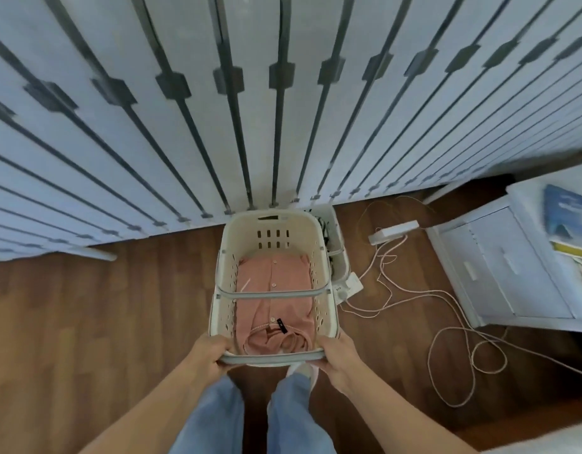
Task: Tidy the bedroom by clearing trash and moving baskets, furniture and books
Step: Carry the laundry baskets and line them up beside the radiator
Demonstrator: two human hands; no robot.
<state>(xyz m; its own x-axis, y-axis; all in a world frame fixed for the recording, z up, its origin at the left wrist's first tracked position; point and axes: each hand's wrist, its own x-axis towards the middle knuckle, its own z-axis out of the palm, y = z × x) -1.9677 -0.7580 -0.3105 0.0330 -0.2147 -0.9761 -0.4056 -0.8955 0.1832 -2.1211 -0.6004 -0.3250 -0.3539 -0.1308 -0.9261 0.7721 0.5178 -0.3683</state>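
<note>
- At 6 o'clock, two legs in loose blue jeans (214,417) stand on a wood-plank floor (103,322).
- The left hand (214,353) curls round the left end of a grey handle bar (271,358); the right hand (337,355) wraps round its right end.
- That bar runs along the near edge of the laundry basket (270,224), a cream plastic tub with rounded corners and slotted walls, dead centre of the view between the hands and the wall.
- A second grey bar (271,293) crosses the basket's middle.
- Inside lies a soft pink buttoned shirt (273,273), crumpled at the near end.
- At 1 o'clock of the basket, just beside it, is a smaller white bin (338,257).
- At 2 o'clock, a white power strip (394,231) lies on the floor with thin pinkish cords (453,355) looping away.
- At 3 o'clock stands a white cabinet (499,267) with books (565,217) on top.
- At 12 o'clock rise pale panels (185,126) divided by dark strips.
</note>
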